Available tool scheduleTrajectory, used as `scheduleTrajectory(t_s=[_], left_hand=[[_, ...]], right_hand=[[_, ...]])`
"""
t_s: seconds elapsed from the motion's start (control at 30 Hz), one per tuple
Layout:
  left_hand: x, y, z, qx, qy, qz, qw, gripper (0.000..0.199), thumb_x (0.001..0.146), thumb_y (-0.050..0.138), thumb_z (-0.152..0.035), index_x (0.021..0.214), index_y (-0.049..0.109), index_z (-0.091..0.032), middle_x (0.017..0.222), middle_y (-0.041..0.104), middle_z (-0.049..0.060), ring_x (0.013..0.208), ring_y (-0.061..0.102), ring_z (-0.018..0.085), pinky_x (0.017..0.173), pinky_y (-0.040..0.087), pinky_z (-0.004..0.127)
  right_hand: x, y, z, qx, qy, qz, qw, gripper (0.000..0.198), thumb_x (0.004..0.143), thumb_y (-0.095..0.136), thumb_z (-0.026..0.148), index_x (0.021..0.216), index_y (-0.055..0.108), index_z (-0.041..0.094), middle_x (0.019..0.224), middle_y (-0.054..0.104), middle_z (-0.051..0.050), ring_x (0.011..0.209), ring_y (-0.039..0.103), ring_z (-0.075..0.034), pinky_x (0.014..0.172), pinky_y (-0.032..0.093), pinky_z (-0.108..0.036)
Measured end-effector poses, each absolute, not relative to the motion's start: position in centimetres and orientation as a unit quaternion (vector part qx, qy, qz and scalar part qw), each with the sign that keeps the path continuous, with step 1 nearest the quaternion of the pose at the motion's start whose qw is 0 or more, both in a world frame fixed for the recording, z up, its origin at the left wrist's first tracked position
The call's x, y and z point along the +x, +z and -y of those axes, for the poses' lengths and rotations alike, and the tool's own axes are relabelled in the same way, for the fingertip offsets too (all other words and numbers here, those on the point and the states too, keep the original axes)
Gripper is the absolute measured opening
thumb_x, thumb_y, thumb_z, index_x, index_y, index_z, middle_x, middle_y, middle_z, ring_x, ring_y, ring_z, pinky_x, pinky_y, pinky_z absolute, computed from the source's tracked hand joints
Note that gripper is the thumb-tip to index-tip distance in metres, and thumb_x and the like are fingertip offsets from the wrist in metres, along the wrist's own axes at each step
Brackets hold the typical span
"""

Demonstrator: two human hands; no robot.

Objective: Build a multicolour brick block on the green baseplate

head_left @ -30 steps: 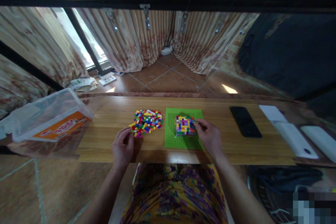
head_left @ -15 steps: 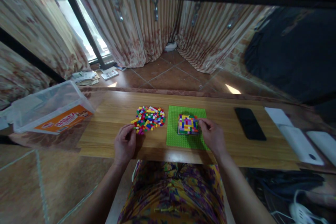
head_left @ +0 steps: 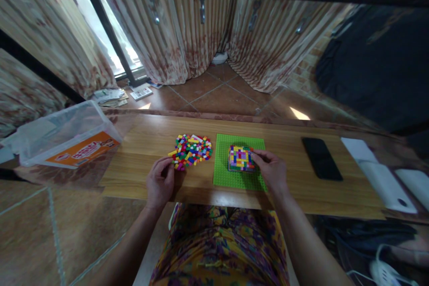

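A square block built of many-coloured toy bricks [head_left: 240, 159] stands on a green studded baseplate [head_left: 221, 178]. At its right edge is my right hand [head_left: 272, 172], thumb and forefinger closed together against the upper right side of the build. Whatever those fingertips pinch is too small to make out. Left of the baseplate lies a loose pile of small coloured bricks [head_left: 192, 151]. My left hand [head_left: 161, 182] rests on the table at the pile's lower left edge, its fingers curled and thumb meeting forefinger. Anything in that pinch is hidden.
The wooden table [head_left: 134, 156] carries a black phone [head_left: 321, 158] on the right. White objects [head_left: 385, 183] lie beyond it at the table's right end. A clear plastic box [head_left: 70, 132] with an orange label stands tilted at the left. A power strip [head_left: 385, 272] sits low at right.
My right fingertips have shifted slightly onto the build's right edge. The left hand stays beside the pile. The whole view has moved a little.
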State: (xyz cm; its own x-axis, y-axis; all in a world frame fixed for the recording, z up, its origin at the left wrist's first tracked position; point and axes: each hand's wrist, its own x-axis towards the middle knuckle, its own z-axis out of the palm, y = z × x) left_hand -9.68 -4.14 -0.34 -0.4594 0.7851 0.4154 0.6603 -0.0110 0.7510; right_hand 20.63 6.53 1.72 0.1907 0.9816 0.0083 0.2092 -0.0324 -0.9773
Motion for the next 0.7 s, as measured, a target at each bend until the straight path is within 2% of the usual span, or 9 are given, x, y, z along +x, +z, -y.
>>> scheduleTrajectory(t_s=[0.43, 0.6, 0.7], left_hand=[[-9.8, -0.6, 4.1, 0.538, 0.477, -0.693, 0.051, 0.015, 0.084, 0.056, -0.025, 0.093, 0.066, -0.018, 0.103, 0.068, 0.009, 0.096, 0.065, 0.021, 0.09, 0.055, 0.039], [-9.7, -1.0, 4.0, 0.546, 0.457, -0.701, 0.042, 0.024, 0.075, 0.057, -0.018, 0.098, 0.065, -0.017, 0.116, 0.061, 0.012, 0.103, 0.064, 0.023, 0.084, 0.058, 0.036], [-9.7, -1.2, 3.9, 0.551, 0.446, -0.705, 0.034, 0.026, 0.073, 0.057, -0.016, 0.097, 0.065, -0.017, 0.118, 0.059, 0.013, 0.107, 0.063, 0.024, 0.083, 0.059, 0.037]], right_hand=[[20.7, 1.3, -7.0, -0.589, 0.475, 0.423, 0.499, 0.047, 0.05, 0.084, 0.05, 0.081, 0.073, 0.016, 0.071, 0.071, -0.004, 0.059, 0.06, -0.015, 0.058, 0.05, -0.029], [21.3, 1.9, -5.8, -0.58, 0.465, 0.371, 0.557, 0.043, 0.058, 0.08, 0.054, 0.075, 0.069, 0.016, 0.061, 0.062, 0.002, 0.048, 0.047, -0.007, 0.048, 0.038, -0.021], [22.0, 1.9, -4.8, -0.594, 0.451, 0.369, 0.554, 0.043, 0.06, 0.079, 0.055, 0.075, 0.069, 0.016, 0.062, 0.061, 0.002, 0.05, 0.047, -0.007, 0.048, 0.037, -0.02]])
